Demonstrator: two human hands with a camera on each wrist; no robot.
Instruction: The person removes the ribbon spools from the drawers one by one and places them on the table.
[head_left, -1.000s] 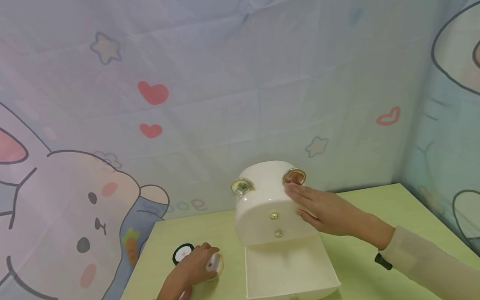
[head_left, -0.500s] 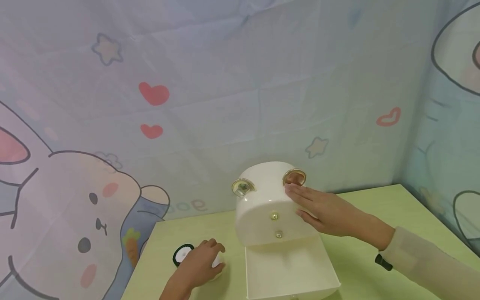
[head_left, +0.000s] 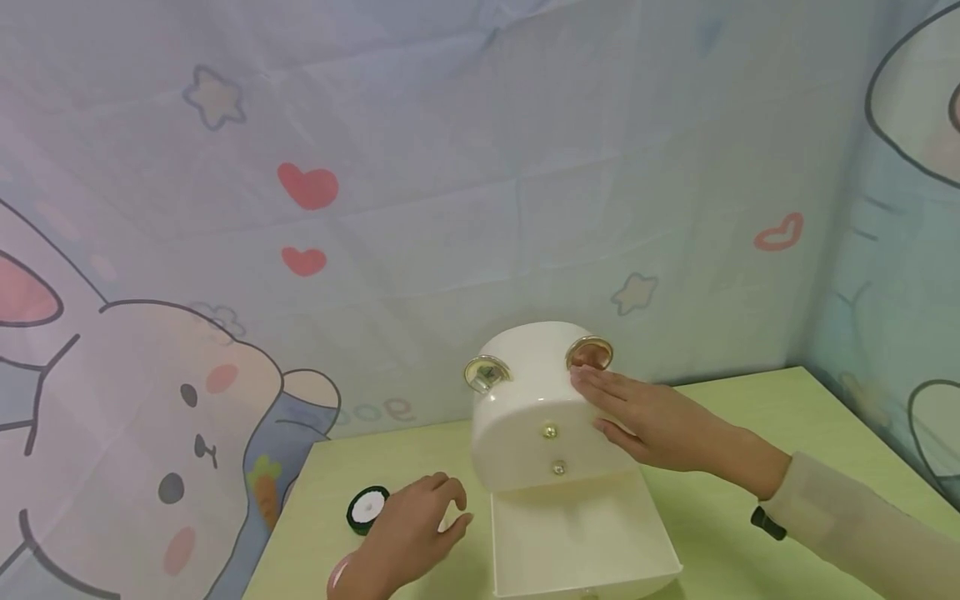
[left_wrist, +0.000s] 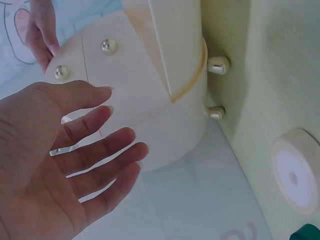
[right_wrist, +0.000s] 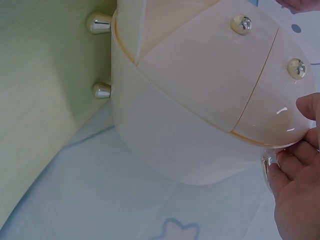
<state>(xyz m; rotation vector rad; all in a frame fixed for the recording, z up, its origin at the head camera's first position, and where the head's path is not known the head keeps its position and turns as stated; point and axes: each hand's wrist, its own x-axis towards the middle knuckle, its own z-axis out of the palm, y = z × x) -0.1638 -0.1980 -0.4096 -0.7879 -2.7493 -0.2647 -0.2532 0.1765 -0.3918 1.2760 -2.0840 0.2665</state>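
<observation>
A rounded white drawer box (head_left: 517,417) stands on the table with its bottom drawer (head_left: 577,533) pulled out. My right hand (head_left: 660,421) rests on the box's right upper side with extended fingers, against the gold ear-shaped piece (head_left: 589,354). My left hand (head_left: 412,533) hovers left of the drawer, fingers loosely bent, holding nothing. In the left wrist view its palm and spread fingertips (left_wrist: 131,134) show in front of the box. A cream ribbon roll (left_wrist: 297,170) lies on the table near that hand; in the head view the hand hides most of it.
A dark green ribbon roll (head_left: 367,508) with a white centre lies left of the left hand. Part of a pink roll (head_left: 339,571) shows beside the wrist. Short gold feet (left_wrist: 218,65) support the box. A printed cloth (head_left: 480,208) hangs behind the green table (head_left: 750,400).
My left hand has come away from the cream ribbon roll, moving slightly right with its fingers loosened, and the pink roll's edge shows beside the wrist. The right hand and the box stay put.
</observation>
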